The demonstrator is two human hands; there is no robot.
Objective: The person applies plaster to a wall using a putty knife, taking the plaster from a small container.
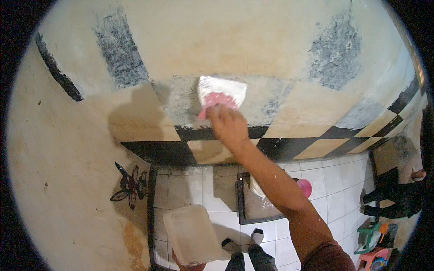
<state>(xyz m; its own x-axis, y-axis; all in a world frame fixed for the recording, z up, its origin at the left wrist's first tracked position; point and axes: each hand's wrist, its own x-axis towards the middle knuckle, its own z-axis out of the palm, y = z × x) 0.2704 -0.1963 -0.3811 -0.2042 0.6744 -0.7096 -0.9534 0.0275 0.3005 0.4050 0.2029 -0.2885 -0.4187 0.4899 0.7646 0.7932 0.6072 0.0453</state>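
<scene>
My right hand (228, 126) reaches up from the lower right, its fingers closed round a pink putty spreader (218, 100). White paste covers the spreader's broad far edge, which is up at the wall (181, 97); I cannot tell how firmly it touches. Around it is a smeared grey-white patch, just above a black painted band. Rough grey patches (120, 49) mark the wall higher up at the left, with another at the right. My left hand is out of view.
Below my arm stands a low dark-edged table (242, 198) with something white on it, beside a pink round item (304, 187). A pale plastic container (192, 235) rests on a reddish support. Far right are a person (398, 198) and small green (370, 237) and pink stools (374, 258).
</scene>
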